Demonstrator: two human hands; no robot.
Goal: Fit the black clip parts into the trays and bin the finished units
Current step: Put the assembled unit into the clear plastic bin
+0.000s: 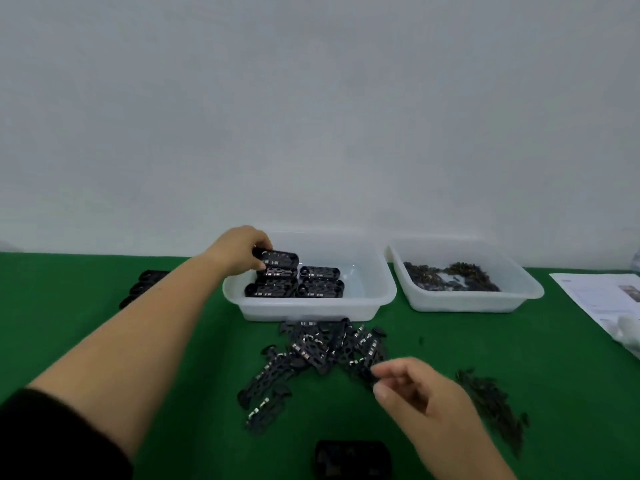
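My left hand (242,249) reaches out over the near-left rim of the white plastic bin (374,303), fingers curled round one end of a finished black unit (278,258), a rounded oblong shell with pale metal contacts showing on its face. It sits tilted on top of the other finished units (294,284), which are stacked in two short rows against the bin's left side; to the right of my fingers the bin floor lies bare and glossy up to its far wall. My right hand (419,393) hovers nearer to me, thumb and forefinger drawn together at the near-right edge of the loose heap of black tray parts (318,351); whether they actually pinch a piece I cannot tell. That heap, flat perforated strips with small silver tabs, sprawls between my two hands, from the bin's front wall down toward my left forearm. Right of my right hand lies a scatter of small dark clip parts (491,407) on the green cloth table (519,344), with open cloth between them and the heap. Beyond, a second white bin (474,301) holds more small dark pieces. A blurred black unit (353,459) lies just below my right wrist. Far right, a printed sheet (595,299) lies flat; its text is too small to read. Dark trays (145,285) sit beyond my left forearm.
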